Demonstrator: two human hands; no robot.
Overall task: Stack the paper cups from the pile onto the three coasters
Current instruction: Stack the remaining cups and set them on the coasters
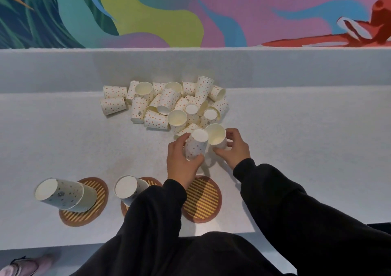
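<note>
The white tabletop [63, 140] runs from a raised ledge at the back to its near edge just below the three coasters, and wide bare stretches lie left and right of the pile of paper cups [165, 104], which sits toward the back, near the ledge. The left hand [182, 159] has its grip closed around an upside-down cup [195, 145], fingers wrapped on its dotted side, just in front of the pile. Beside it the right hand [232, 149] grips a second cup [215, 135], mouth facing up; the two cups nearly touch. The left coaster [88, 210] carries a stack of inverted cups [63, 193]. The middle coaster [148, 181] carries another stack [129, 188], its lower part and much of the coaster hidden by the left sleeve [152, 212]. The right coaster [203, 199] is bare. How many cups each stack holds cannot be made out. A shoe [19, 266] is cut off at the bottom left corner.
</note>
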